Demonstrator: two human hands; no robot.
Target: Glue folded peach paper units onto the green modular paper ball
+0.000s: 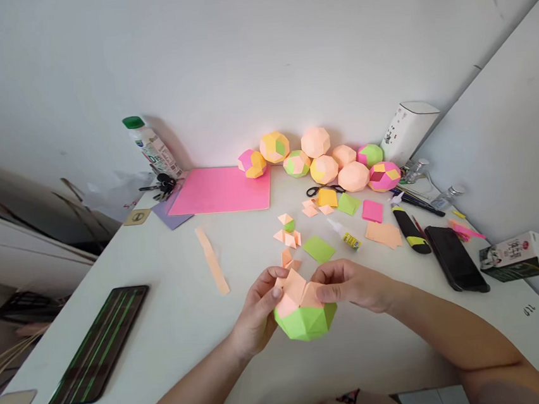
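A partly built paper polyhedron [306, 320], green below and peach above, is held up between both hands over the near middle of the table. My left hand [261, 304] is closed on its left side, thumb and fingers pinching a peach panel. On the other side, my right hand [349, 286] pinches a peach paper flap [311, 294] at the upper right edge. The peach panels at the top stand up with a gap between them. Just beyond the hands lie loose folded peach pieces [288, 238] and a green paper square [318, 248].
Several finished paper balls [324, 169] sit along the wall. Nearer are a glue bottle [346, 234], scissors [325, 190], sticky notes [372, 211], a box cutter [411, 229] and a phone [455, 259]. To the left are a pink sheet [223, 189], a peach strip [212, 261] and a dark striped tray [99, 345].
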